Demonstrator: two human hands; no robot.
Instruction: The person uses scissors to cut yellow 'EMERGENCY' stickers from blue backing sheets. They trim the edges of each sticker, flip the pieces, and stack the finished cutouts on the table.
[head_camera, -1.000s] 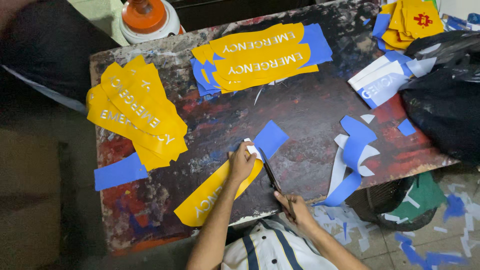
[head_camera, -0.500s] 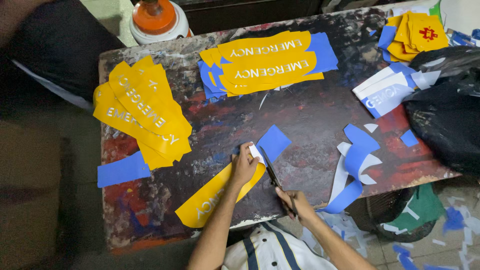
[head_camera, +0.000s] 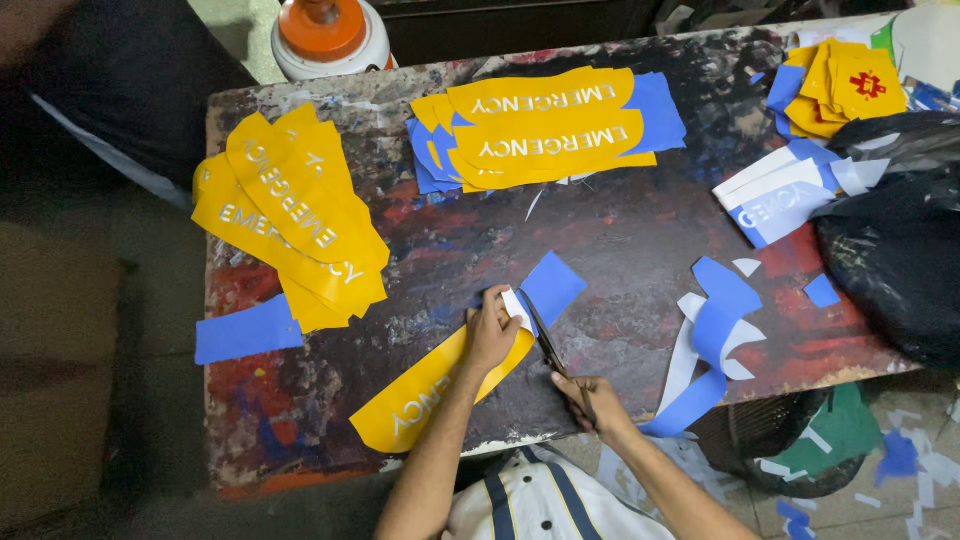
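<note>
Head camera, looking down on a paint-stained tabletop (head_camera: 620, 240): a person's left hand (head_camera: 490, 335) presses its fingers (head_camera: 497, 303) flat on the end of a yellow sticker strip (head_camera: 420, 395), where a blue backing piece (head_camera: 550, 285) sticks out just beyond the fingertips. The right hand (head_camera: 590, 400) has its fingers clamped around the handles of dark scissors (head_camera: 548, 345), whose blades reach up beside the left hand to the strip's edge. Left of the fingers lies a fanned pile of yellow stickers (head_camera: 290, 225); farther up sits another yellow-and-blue stack (head_camera: 545, 125). Curled blue offcuts (head_camera: 715, 340) lie to the right.
</note>
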